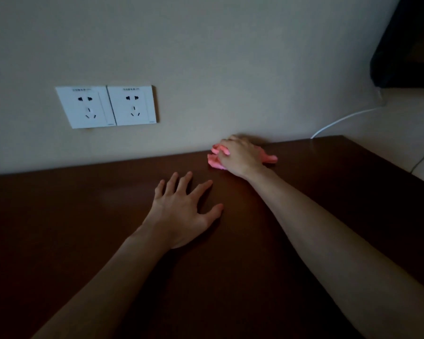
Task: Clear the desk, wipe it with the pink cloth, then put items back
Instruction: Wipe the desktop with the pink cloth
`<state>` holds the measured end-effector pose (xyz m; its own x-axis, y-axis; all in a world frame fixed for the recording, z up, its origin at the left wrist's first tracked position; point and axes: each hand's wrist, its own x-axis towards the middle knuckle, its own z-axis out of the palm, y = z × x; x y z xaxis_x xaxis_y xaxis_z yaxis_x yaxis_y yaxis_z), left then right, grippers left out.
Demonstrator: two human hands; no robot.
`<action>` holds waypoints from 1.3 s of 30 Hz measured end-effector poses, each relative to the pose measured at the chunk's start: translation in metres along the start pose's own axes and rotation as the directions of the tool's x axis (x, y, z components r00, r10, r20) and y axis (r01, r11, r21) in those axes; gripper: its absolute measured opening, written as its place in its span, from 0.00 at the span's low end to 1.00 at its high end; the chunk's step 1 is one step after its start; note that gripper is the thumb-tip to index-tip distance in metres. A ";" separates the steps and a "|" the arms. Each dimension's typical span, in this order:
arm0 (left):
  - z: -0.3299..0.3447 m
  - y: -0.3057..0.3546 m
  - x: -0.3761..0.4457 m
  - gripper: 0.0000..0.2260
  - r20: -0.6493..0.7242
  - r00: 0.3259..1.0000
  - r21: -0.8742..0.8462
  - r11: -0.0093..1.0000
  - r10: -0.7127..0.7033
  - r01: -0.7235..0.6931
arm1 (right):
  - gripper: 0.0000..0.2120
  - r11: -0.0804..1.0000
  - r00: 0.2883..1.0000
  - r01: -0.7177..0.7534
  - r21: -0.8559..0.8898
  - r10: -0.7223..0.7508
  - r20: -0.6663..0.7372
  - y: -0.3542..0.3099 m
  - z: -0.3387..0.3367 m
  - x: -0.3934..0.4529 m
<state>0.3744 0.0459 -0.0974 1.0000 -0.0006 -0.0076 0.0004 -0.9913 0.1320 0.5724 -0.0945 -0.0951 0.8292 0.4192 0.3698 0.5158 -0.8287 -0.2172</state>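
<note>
The dark brown desk [71,216] fills the lower half of the view and carries no loose items. My right hand [240,155] presses a crumpled pink cloth [214,162] against the desk at its back edge, right by the wall. Pink folds stick out on both sides of the hand. My left hand [181,211] lies flat on the desk top nearer to me, fingers spread, holding nothing.
Two white wall sockets [107,106] sit on the beige wall above the desk's back left. A white cable [340,121] runs down the wall behind the desk at right. A dark object [409,45] hangs at the top right corner. The desk's right edge [402,167] is close.
</note>
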 end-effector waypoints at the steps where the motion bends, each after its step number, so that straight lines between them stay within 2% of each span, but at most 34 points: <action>1: 0.000 0.001 0.000 0.34 -0.008 1.000 -0.008 1.000 0.004 -0.004 | 0.14 0.999 0.999 0.036 0.011 -0.036 0.002 -0.004 -0.002 -0.007; 5: 0.000 0.002 -0.003 0.33 -0.030 0.999 -0.021 1.000 0.017 -0.018 | 0.15 0.954 0.959 0.282 0.098 -0.284 0.006 -0.006 -0.016 -0.053; 8: 0.000 0.002 -0.004 0.33 -0.019 1.000 -0.029 0.999 0.015 -0.016 | 0.17 0.915 0.928 0.358 0.185 -0.370 0.037 0.009 -0.027 -0.076; 10: 0.000 0.002 -0.003 0.33 -0.016 1.000 -0.031 0.999 0.011 -0.012 | 0.20 0.944 0.953 0.287 0.164 -0.298 0.049 0.022 -0.031 -0.065; 13: -0.001 0.002 -0.001 0.33 -0.016 1.000 -0.038 0.999 0.006 -0.007 | 0.17 0.999 0.997 0.028 0.018 -0.029 0.069 0.021 -0.022 -0.028; 15: -0.002 0.001 -0.001 0.33 -0.012 1.000 -0.028 1.000 0.007 -0.007 | 0.15 0.985 0.987 -0.156 -0.074 0.157 0.013 0.004 -0.006 -0.010; 17: -0.003 0.000 -0.002 0.33 -0.005 1.000 -0.037 0.999 0.005 -0.005 | 0.15 0.972 0.977 -0.212 -0.100 0.212 -0.013 -0.015 0.001 -0.006; 22: -0.010 0.012 -0.017 0.32 0.007 0.999 0.026 0.999 -0.040 0.040 | 0.15 1.000 0.999 -0.031 -0.003 0.031 0.035 -0.026 -0.029 -0.080; 26: -0.019 0.030 -0.063 0.32 0.040 0.997 0.099 0.993 -0.061 0.057 | 0.05 0.995 0.995 0.081 0.055 -0.084 0.059 -0.031 -0.064 -0.180; 30: -0.031 0.052 -0.150 0.35 0.029 0.998 0.025 0.998 -0.057 0.056 | 0.12 0.985 0.984 0.166 0.054 -0.169 0.056 -0.046 -0.099 -0.274; 33: -0.022 0.066 -0.220 0.38 0.014 0.997 0.041 0.996 -0.081 0.080 | 0.15 0.944 0.952 0.293 0.153 -0.304 0.049 -0.061 -0.126 -0.347; 37: 0.001 0.080 -0.286 0.39 0.017 0.993 0.088 0.989 -0.121 0.119 | 0.14 0.843 0.856 0.461 0.279 -0.505 0.110 -0.064 -0.154 -0.414; 39: 0.008 0.082 -0.298 0.38 0.004 0.992 0.089 0.988 -0.124 0.123 | 0.14 0.858 0.861 0.449 0.249 -0.490 0.137 -0.051 -0.156 -0.407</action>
<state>0.0762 -0.0366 -0.0920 0.9922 0.1214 -0.0276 0.1225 -0.9916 0.0416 0.1751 -0.2805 -0.0931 0.4902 0.8179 0.3014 0.8687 -0.4304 -0.2451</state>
